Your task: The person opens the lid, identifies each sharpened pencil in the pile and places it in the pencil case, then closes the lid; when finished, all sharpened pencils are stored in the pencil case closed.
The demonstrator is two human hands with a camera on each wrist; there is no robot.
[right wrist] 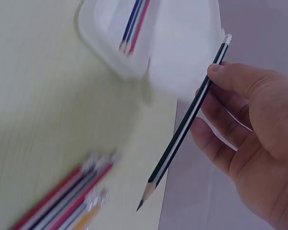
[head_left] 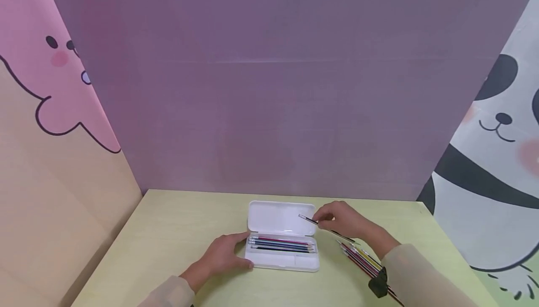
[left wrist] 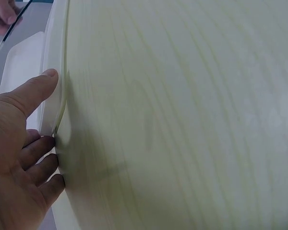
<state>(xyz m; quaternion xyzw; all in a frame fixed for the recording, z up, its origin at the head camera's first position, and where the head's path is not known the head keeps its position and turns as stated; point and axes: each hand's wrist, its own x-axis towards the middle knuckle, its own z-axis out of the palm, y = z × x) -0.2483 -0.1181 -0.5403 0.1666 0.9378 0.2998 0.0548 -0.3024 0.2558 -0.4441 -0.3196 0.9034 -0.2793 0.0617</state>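
Observation:
A white plastic pencil case (head_left: 282,262) lies with its lid raised at the back, and several pencils (head_left: 280,245) lie in its tray. My left hand (head_left: 225,254) grips the case's left end, the thumb at the front corner; in the left wrist view the thumb (left wrist: 36,91) lies along its wall and the other fingers curl at the edge. Above and right of the lid, my right hand (head_left: 343,220) pinches a black-and-white striped pencil (right wrist: 185,122) between thumb and fingers near its eraser end. The sharpened tip points down, away from the case.
A loose bunch of pencils (head_left: 362,260), red, dark and yellow, lies on the table to the right of the case, partly under my right forearm. A black object (head_left: 379,283) is at my right sleeve. A purple panel (head_left: 269,110) stands behind the table (head_left: 189,208).

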